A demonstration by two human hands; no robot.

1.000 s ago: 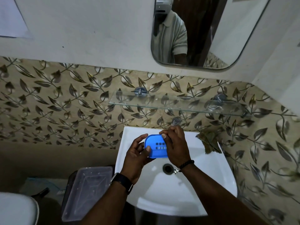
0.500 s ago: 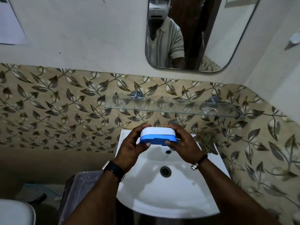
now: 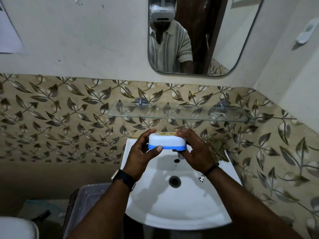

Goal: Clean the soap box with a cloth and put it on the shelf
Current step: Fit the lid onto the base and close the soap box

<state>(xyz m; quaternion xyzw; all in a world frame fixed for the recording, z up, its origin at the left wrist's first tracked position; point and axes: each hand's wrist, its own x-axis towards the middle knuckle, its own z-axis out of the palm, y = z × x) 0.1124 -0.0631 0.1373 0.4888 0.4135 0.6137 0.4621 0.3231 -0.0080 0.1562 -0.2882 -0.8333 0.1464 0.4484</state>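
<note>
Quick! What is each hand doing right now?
Left hand: holding the soap box by its left end.
Right hand: holding the same box by its right end.

A white sink (image 3: 172, 213) sits below a mirror (image 3: 224, 40), beside a lidded bin (image 3: 89, 200).

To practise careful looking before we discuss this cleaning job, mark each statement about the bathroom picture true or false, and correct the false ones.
1. The left hand and the right hand both hold the soap box. True.
2. The soap box stands on the shelf. False: it is held below the shelf, above the sink.
3. The cloth lies on the sink's right rear corner. True.
4. The box's lid is blue. False: the lid is white and the base is blue.
</note>
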